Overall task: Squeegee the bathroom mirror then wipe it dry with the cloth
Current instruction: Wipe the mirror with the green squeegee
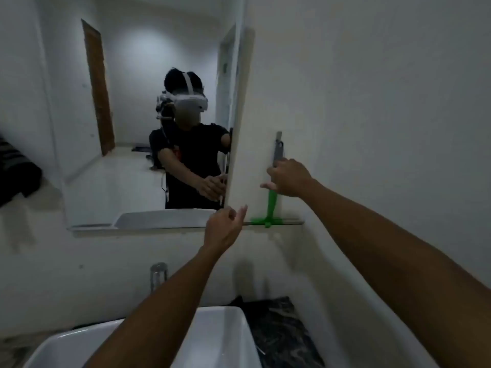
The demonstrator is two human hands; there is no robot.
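No words or labels can be read anywhere; the picture is dim and a bit blurry.

The right hand (289, 179) reaches far out to the wall beside the mirror (132, 128). Its fingers are closed around the squeegee (271, 205), holding the middle of the handle. The squeegee stands upright against the wall. Its top part is grey, its lower part is green, and its green blade sits on the thin glass shelf (292, 223) under the mirror.

The left hand (224, 228) is stretched out too, just below the mirror's bottom right corner. Its fingers are loosely curled and hold nothing.

The mirror shows the person in a black shirt with a white headset. A white sink (225, 330) sits below the arms, with a shiny tap (158, 274) behind it. A dark cloth (281, 333) lies on the counter just right of the sink.
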